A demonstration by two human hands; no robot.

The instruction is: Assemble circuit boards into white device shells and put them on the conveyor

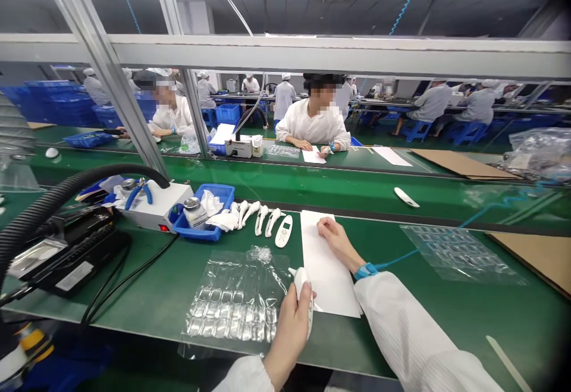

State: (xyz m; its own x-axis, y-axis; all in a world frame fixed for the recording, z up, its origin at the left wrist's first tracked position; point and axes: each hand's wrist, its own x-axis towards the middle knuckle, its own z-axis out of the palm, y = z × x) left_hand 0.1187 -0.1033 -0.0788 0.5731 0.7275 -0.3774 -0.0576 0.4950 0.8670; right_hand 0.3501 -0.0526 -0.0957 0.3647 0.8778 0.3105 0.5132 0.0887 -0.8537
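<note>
My left hand (289, 326) is wrapped round a white ear thermometer (302, 277), its narrow tip pointing up and left. Over a stack of white paper sheets (332, 279), my right hand (336, 238) has its fingers curled in a pinch; whatever is between them is hidden. A blue wrist strap (366, 270) circles my right wrist. Left of the paper lies a white shell (284, 231) with a window and button holes. Several white curved parts (262, 219) lie in a row beside it. Clear plastic bags with small clear squares (232, 314) rest near my left hand.
A blue tray (225, 193) holds a metal-topped jar and white cloths. Further left stand a white box (154, 207) with pliers and a black hose (75, 181). A green conveyor (267, 178) runs behind, carrying a white part (406, 197). Opposite, a co-worker (312, 121) sits.
</note>
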